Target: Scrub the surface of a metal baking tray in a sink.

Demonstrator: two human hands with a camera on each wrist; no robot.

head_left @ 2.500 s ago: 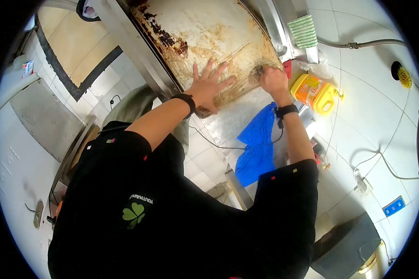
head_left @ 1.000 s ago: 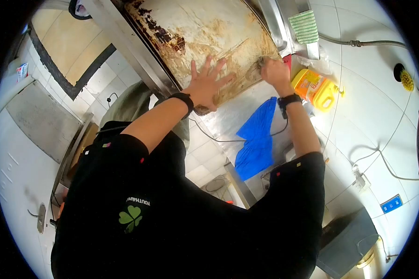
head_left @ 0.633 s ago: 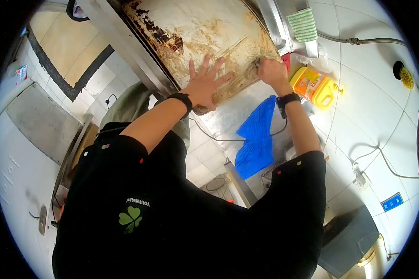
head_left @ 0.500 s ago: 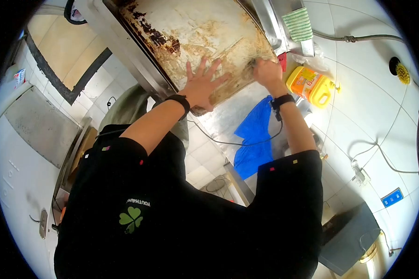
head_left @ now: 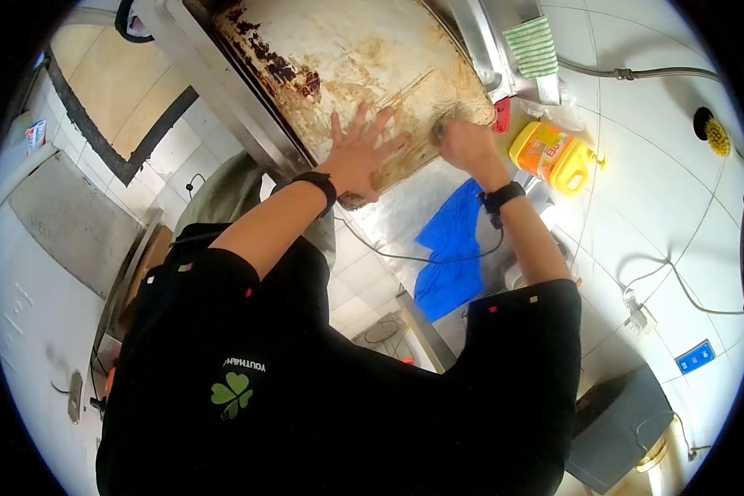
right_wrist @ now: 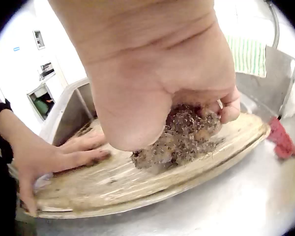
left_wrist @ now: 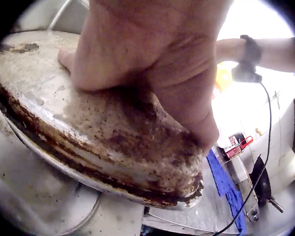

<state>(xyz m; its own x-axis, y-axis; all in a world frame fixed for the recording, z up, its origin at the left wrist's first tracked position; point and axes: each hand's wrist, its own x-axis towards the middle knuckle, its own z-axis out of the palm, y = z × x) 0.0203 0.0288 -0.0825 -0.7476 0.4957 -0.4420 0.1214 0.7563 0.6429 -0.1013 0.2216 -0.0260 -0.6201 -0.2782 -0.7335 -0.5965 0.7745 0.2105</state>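
Note:
A large metal baking tray (head_left: 372,50) lies tilted over the sink, its surface stained brown with dark burnt patches along one side. My left hand (head_left: 358,161) presses on its near corner with fingers spread straight, the thumb reaching down at the edge. In the right wrist view, my right hand (right_wrist: 162,73) grips a matted, grimy steel wool scourer (right_wrist: 179,140) against the tray. That scourer meets the surface close to the edge nearest the right arm. Heavy brown crust covers the tray's rolled side (left_wrist: 137,182) in the left wrist view.
A yellow jug (head_left: 554,157) stands right of the tray beside a red cloth (right_wrist: 283,138). A green striped cloth (head_left: 531,51) hangs over the sink's rim. Blue plastic (head_left: 455,248) lies on the steel counter (head_left: 393,219). A cable from the right wrist crosses over it.
My right hand, gripping the scourer, has shifted left along the tray's near edge, after small back-and-forth moves. The left hand stays spread at the same corner.

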